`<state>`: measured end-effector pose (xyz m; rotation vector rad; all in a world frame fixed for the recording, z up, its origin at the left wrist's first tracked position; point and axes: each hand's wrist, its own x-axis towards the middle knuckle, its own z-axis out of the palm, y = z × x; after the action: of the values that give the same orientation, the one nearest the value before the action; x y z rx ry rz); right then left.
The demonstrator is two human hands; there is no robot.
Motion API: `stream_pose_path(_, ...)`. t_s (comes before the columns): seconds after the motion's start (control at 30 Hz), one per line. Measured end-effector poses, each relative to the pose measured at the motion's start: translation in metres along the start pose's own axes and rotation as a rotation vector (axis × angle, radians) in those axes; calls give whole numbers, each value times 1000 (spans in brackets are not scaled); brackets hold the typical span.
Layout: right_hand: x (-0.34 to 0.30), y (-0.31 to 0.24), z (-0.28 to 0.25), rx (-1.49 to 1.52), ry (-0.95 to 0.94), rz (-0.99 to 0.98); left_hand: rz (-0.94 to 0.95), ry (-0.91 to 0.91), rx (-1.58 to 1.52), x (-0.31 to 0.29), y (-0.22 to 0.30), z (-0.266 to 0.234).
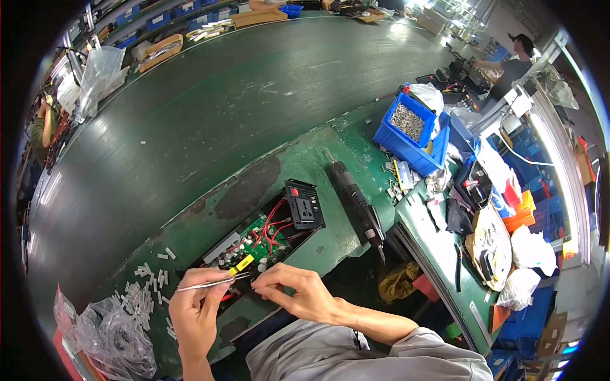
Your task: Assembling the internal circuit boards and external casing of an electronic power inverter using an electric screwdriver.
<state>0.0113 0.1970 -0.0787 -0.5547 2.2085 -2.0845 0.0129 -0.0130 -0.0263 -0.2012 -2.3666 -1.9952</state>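
My left hand is closed on a pair of metal tweezers, whose tips point right over an open black device case. Close to those tips is my right hand, its thumb and fingers drawn together; whatever they may hold is too small to make out. Inside the case lies a green circuit board with a yellow component, white parts and red wires. A black end panel with a socket and a red switch stands at the case's far end. My hands cover the near end.
A black electric screwdriver lies right of the case. Blue bins, one filled with small metal parts, stand beyond it. Small white pieces and a clear plastic bag lie at left. A wide green conveyor runs behind; people work farther off.
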Motion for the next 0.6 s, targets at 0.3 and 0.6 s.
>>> stream_pose_path(0.3,11,-6,-3,-4,53,45,-136,77,-49,-5,5,-3)
stream_pose_path(0.6,15,-7,-7,-24,98,54,-174,63,-124,4,5,1)
